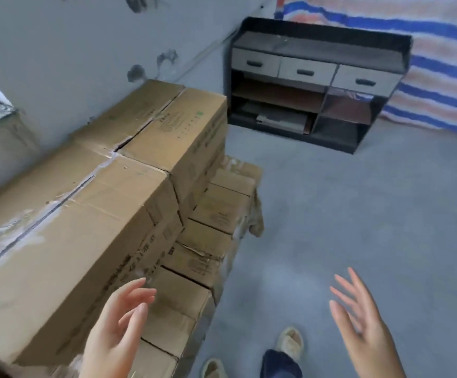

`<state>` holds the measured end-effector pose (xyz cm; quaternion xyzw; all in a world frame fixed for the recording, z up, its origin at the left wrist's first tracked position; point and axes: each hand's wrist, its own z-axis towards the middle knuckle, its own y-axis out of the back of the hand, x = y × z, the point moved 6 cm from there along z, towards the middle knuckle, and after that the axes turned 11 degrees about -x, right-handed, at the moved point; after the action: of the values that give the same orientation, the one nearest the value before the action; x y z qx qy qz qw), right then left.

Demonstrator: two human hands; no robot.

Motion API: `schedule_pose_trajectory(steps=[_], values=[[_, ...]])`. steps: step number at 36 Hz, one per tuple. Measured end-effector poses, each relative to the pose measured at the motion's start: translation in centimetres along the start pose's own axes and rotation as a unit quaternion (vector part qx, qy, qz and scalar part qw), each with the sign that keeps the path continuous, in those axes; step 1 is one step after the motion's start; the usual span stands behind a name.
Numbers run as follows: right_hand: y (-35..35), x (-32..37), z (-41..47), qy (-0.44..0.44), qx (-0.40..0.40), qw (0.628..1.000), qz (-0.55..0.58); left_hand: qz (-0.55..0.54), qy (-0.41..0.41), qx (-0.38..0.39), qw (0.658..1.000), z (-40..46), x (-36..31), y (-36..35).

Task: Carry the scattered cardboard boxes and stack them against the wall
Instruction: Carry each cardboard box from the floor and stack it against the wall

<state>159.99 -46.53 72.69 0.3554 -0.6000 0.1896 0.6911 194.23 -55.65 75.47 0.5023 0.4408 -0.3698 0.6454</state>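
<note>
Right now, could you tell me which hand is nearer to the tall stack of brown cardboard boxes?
Left. The left hand hovers open in front of the tall stack of brown cardboard boxes; the right hand is open over bare floor, well clear.

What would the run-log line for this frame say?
left hand: open, empty | right hand: open, empty | cardboard boxes: stacked along wall | floor: no loose box in view

You see brown cardboard boxes (91, 203) with dark print and whitish tape scars at nine o'clock, against a grey wall (58, 50). At one o'clock stands a black cabinet (317, 85) with beige drawers (306, 70); behind it hangs a blue, orange and white striped tarp (440, 64). The floor (358, 200) is grey.
</note>
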Motion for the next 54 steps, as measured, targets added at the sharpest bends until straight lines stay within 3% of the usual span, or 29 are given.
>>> schedule_pose_trajectory(steps=[13,18,25,34,48,54], values=[[21.1,-4.9,-9.0,-0.047,-0.265,0.963,0.031,-0.044,-0.092,0.250,0.963,-9.3,-9.1,-15.7],[31.6,-7.7,-14.3,-0.084,-0.380,0.920,0.039,-0.087,-0.091,0.310,0.942,-17.7,-11.3,-23.6],[45.0,-10.8,-20.6,-0.126,-0.478,0.869,0.017,-0.140,-0.093,0.382,0.909,-30.6,-15.2,-32.9],[56.3,-13.7,-26.1,-0.157,-0.602,0.783,-0.010,-0.134,-0.137,0.482,0.855,-39.9,-20.2,-42.3],[70.0,-17.1,-21.1,-0.187,-0.719,0.669,-0.024,-0.153,-0.186,0.611,0.754,-51.3,-29.6,-65.5],[75.9,-17.1,-15.5,-0.189,-0.739,0.645,-0.052,-0.159,-0.213,0.658,0.705,-55.7,-35.0,-75.7]])
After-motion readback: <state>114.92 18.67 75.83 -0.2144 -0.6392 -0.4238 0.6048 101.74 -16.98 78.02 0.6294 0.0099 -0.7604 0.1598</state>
